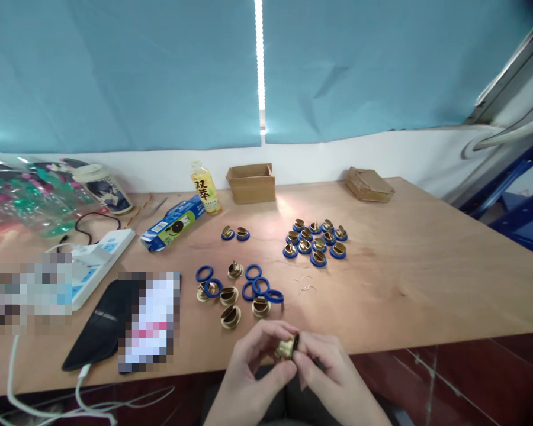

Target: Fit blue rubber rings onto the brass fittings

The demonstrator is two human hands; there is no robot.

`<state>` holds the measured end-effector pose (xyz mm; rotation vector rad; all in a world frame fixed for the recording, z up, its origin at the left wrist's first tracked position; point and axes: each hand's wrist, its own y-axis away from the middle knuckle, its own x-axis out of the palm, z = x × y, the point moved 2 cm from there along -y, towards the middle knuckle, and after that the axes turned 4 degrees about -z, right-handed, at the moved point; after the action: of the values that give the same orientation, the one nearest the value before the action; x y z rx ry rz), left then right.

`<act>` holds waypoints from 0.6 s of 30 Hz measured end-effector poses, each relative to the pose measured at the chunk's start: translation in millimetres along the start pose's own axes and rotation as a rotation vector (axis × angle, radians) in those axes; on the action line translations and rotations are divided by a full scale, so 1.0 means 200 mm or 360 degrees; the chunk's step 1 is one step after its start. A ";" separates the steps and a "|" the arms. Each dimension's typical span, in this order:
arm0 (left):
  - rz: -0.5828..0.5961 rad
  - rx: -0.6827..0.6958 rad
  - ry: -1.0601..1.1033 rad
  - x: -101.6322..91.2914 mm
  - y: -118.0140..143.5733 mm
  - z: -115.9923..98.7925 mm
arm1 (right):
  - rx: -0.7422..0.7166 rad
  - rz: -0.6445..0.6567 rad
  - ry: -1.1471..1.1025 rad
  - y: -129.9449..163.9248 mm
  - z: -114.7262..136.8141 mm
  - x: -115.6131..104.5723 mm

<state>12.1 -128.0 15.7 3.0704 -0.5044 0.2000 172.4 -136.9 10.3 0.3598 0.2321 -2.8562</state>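
Note:
Just over the table's front edge, my left hand (260, 367) and my right hand (322, 370) meet around one brass-coloured fitting (285, 348). Fingers of both hands close on it and cover part of it. Beyond them lie several loose brass fittings (230, 317), among them one brass fitting (261, 306) close to my left fingers. Loose blue rings (260, 287) are scattered there, some overlapping. Farther right stands a cluster of brass fittings seated in blue rings (318, 257), and two more ringed fittings (243, 234) sit apart on the left.
Thin curved slivers (308, 289) lie mid-table. Behind are a cardboard box (251, 184), a brown packet (369, 184), a yellow-labelled bottle (206, 189) and a blue carton (173, 225). At left are phones (102, 325), a power strip (111, 248), cables, a cup (104, 189) and clear bottles.

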 end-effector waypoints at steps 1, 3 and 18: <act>0.0004 0.0007 -0.0027 0.00 0.00 0.00 | -0.0007 0.0002 0.0006 0.00 0.00 0.00; -0.0003 0.0020 -0.0079 0.01 0.00 0.00 | -0.0012 -0.0004 0.0021 0.00 -0.01 -0.01; -0.0322 0.0158 -0.0162 0.10 0.01 -0.03 | -0.0090 -0.0274 0.0016 0.00 -0.05 0.01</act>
<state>28.9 -135.4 24.5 3.2132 -0.1891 0.0661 172.4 -136.1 0.6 0.3594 0.3619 -3.0091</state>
